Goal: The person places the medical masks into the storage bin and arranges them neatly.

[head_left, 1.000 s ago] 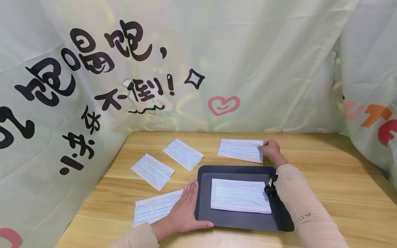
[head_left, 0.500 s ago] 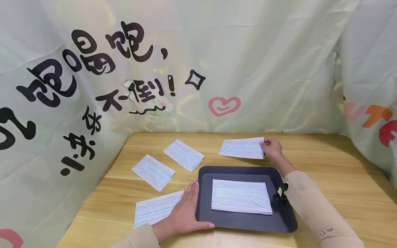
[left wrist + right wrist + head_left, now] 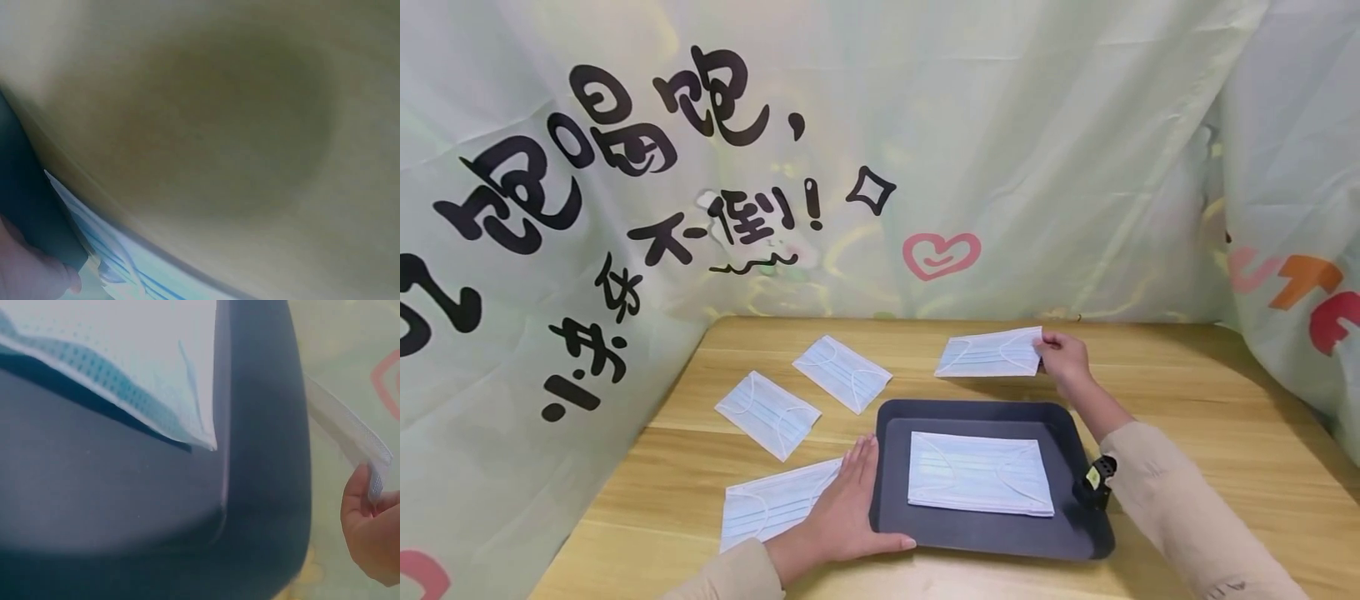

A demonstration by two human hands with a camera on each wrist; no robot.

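Note:
My right hand (image 3: pixel 1064 360) pinches the right end of a pale blue face mask (image 3: pixel 988 353) beyond the tray's far edge. In the right wrist view the hand (image 3: pixel 374 540) grips that mask (image 3: pixel 350 428) between thumb and fingers. My left hand (image 3: pixel 842 510) rests with straight fingers along the left edge of the dark grey tray (image 3: pixel 985 537), thumb at its near corner. A small stack of face masks (image 3: pixel 977 473) lies in the tray. Under the left hand, partly covered by it, is another face mask (image 3: pixel 767 502).
Two more face masks lie on the wooden table, one at the back (image 3: pixel 842 373) and one left of it (image 3: pixel 769 415). A printed curtain (image 3: pixel 1037 150) hangs behind the table (image 3: pixel 1210 417). A black wrist camera (image 3: pixel 1097 482) sits by the right sleeve, over the tray's right edge.
My right hand has lifted the pinched mask's right end and drawn it slightly back and to the right. The right forearm has swung outward. My left hand and the tray stay put.

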